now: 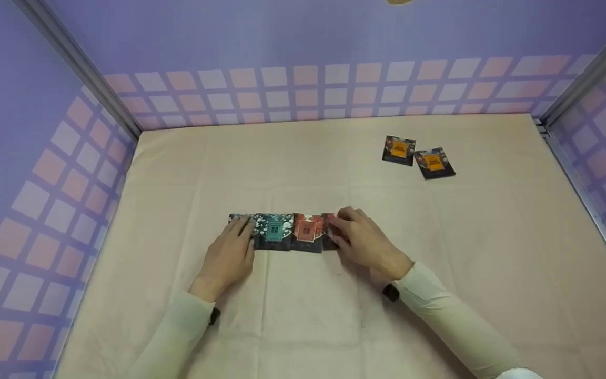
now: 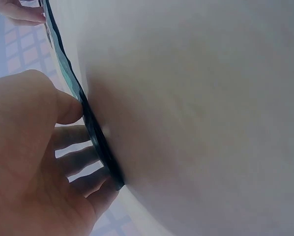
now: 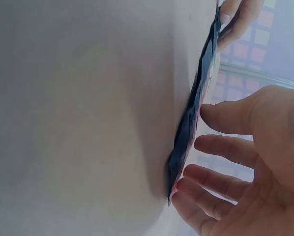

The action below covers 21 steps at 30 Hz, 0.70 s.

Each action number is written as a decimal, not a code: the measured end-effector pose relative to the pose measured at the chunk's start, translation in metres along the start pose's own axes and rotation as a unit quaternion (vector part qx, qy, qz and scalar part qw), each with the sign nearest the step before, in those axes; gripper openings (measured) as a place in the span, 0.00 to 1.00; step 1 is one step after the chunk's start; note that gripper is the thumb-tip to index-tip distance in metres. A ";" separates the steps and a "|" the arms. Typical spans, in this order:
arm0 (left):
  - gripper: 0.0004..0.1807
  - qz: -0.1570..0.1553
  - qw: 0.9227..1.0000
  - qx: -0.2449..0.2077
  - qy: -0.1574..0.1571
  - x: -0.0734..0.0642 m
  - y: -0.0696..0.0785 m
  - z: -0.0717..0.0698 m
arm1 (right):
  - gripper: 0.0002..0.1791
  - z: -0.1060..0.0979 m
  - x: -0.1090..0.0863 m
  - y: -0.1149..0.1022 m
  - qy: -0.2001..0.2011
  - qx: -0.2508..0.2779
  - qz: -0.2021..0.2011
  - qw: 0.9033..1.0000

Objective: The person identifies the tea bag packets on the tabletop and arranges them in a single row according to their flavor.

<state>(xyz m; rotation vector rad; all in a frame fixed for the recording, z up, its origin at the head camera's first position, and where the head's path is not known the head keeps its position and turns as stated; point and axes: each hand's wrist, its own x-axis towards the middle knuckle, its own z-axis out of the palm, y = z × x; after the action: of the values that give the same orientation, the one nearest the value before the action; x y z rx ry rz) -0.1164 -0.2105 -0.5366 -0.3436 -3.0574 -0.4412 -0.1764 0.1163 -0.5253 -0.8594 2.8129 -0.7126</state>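
Observation:
Small flat packets lie in a row on the cloth, edges meeting or slightly overlapping. Fully visible in the head view are a teal-labelled packet [image 1: 274,232] and a red packet [image 1: 307,232]. My left hand [image 1: 229,255] rests its fingers on the leftmost packet [image 1: 235,216], mostly covering it. At the other end, my right hand [image 1: 369,243] touches the rightmost red packet [image 1: 329,244] with its fingertips, hiding much of it. Both wrist views show spread fingers laid on the packets' upper faces, the left thumb [image 2: 68,107] and right thumb [image 3: 225,117] also touching the row.
Two dark packets with orange labels, one [image 1: 399,150] left of the other [image 1: 435,163], lie at the back right of the cream tablecloth [image 1: 303,316]. Purple walls [image 1: 303,42] with pink and white squares stand behind and at both sides.

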 end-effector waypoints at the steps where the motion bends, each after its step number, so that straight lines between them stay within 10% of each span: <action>1: 0.27 0.001 1.000 -0.001 0.001 0.000 0.000 0.000 | 0.23 -0.002 0.000 0.002 0.003 0.003 0.002 1.000; 21: 0.27 0.002 1.000 -0.004 -0.002 0.001 0.000 0.000 | 0.22 -0.052 0.015 0.094 0.064 0.012 0.032 0.997</action>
<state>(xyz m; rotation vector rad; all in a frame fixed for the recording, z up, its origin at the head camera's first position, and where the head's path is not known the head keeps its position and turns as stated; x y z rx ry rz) -0.1169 -0.2105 -0.5361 -0.3516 -3.0586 -0.4525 -0.2480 0.1977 -0.5226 -0.7402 2.9229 -0.8175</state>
